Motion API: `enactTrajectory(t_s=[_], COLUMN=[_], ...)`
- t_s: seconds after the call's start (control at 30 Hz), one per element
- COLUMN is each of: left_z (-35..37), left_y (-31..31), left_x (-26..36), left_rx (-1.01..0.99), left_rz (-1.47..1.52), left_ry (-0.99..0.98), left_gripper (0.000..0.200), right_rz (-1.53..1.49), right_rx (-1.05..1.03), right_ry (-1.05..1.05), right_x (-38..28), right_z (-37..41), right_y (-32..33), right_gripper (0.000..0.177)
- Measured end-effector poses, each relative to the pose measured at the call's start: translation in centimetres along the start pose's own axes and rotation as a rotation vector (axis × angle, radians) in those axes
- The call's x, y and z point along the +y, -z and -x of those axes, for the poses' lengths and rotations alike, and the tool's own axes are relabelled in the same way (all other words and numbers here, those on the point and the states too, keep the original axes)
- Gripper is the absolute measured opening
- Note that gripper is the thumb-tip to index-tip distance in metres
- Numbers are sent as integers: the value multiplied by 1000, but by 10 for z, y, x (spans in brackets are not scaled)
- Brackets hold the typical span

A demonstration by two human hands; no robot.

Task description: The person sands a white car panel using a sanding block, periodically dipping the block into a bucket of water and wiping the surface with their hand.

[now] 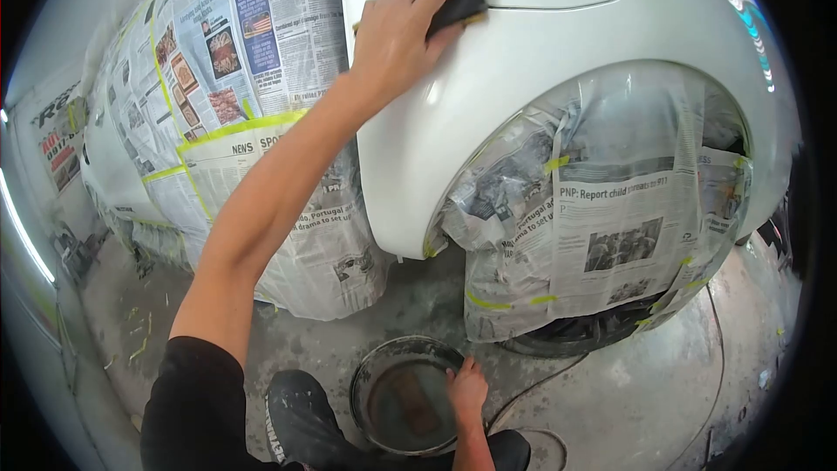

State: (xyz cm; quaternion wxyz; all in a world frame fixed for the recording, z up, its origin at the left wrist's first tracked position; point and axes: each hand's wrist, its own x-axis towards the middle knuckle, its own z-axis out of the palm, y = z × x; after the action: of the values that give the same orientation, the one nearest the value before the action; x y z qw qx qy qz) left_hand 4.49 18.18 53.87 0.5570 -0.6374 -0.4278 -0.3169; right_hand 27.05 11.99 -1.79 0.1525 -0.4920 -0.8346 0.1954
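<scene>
My left hand (pixel 401 30) is stretched out to the white car fender (pixel 514 48), its fingers wrapped round a dark sanding block (pixel 458 9) with a brownish lower edge. The block rests against the panel near a seam. Low down, a round dark bucket (pixel 357 392) of murky water stands on the floor between my legs. My right hand (pixel 469 384) is closed on the right side of its rim, with some fingers hidden. A brownish shape (pixel 418 397) shows dimly in the water.
Newspaper and clear film (pixel 623 218) mask the wheel, held with yellow-green tape. More newspaper (pixel 235 44) covers the car's side to the left. A dark cable or hose (pixel 540 379) lies on the wet grey floor. My shoe (pixel 296 401) is left of the bucket.
</scene>
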Motion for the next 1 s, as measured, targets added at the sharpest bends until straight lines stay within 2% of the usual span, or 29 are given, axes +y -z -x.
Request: enactTrajectory(t_s=[0.1,0.2,0.3,0.33,0.43,0.47,0.53,0.63,0.7,0.77,0.87,0.9,0.93,1.0], left_z=[96,86,6,-11,18,50,129,125,51,-6,29,63,95,101], left_y=[9,14,-15,-16,-1,10,19,19,5,-4,-2,-3,-2,12], left_x=[2,20,29,37,21,13,-4,-12,-12,-14,1,6,17,28], left_rx=[-50,-108,-37,-72,-112,-124,-155,-178,-36,-6,73,19,10,-90], left_rz=[-30,-69,21,-25,9,6,-3,-30,-34,-31,4,-14,-2,-42], left_ry=[-58,-22,-115,-117,-123,-111,-65,-118,-106,-87,22,59,6,-9], left_gripper=[64,64,64,63,61,62,64,75,63,63,62,65,67,67], right_rz=[-15,0,3,8,12,-2,-26,-19,-3,4,1,0,-4,-9], right_rx=[3,-1,-19,-21,50,90,24,27,31,34,47,37,33,43], right_ry=[-1,-11,12,7,51,75,37,13,20,25,34,35,34,34], right_x=[-1,4,0,-3,10,13,4,4,3,0,4,3,2,4], right_z=[-4,-8,-6,-5,-5,-7,-3,-10,-9,-6,-5,-4,-4,-8], right_y=[-4,-4,-6,-1,-14,-20,-4,-6,-10,-3,-7,-6,-7,-4], right_gripper=[61,61,59,58,56,56,56,57,57,57,60,60,60,60])
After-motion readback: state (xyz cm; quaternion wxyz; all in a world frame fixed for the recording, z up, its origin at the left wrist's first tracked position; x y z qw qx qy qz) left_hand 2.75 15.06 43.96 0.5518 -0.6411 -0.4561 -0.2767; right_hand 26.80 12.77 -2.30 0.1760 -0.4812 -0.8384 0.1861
